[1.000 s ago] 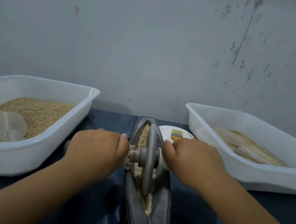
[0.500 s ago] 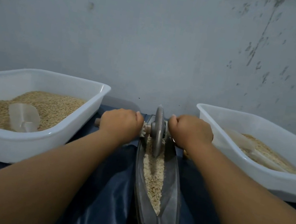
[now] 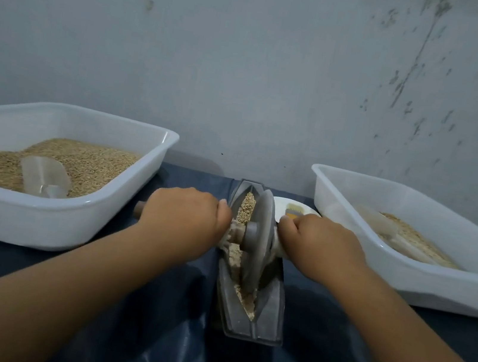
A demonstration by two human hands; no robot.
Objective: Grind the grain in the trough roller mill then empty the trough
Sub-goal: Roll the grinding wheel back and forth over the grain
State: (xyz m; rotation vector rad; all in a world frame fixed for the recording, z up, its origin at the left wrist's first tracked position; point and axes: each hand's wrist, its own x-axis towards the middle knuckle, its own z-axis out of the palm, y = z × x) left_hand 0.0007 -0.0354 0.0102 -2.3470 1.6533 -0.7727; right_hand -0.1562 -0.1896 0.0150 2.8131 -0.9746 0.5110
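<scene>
A dark grey boat-shaped trough [image 3: 270, 311] lies lengthwise on the blue cloth in front of me. Grain [image 3: 246, 208] fills its far end and crushed grain lies along its floor. A grey roller wheel [image 3: 258, 240] stands upright in the trough near the middle. My left hand [image 3: 185, 216] is closed on the axle handle to the wheel's left, whose end [image 3: 139, 210] sticks out past my fist. On the wheel's right, my right hand [image 3: 320, 245] is closed on the other handle, which the fist hides.
A white tub [image 3: 46, 222] with whole grain and a clear scoop [image 3: 44, 176] sits at the left. Another white tub [image 3: 446, 285] with ground grain and a scoop sits at the right. A small white plate [image 3: 294, 208] holding a brush lies behind my right hand. A wall stands close behind.
The wheel rolled from mid-trough to the far end, then came back toward me to the middle, both hands moving with it. Grain at the far end shows again.
</scene>
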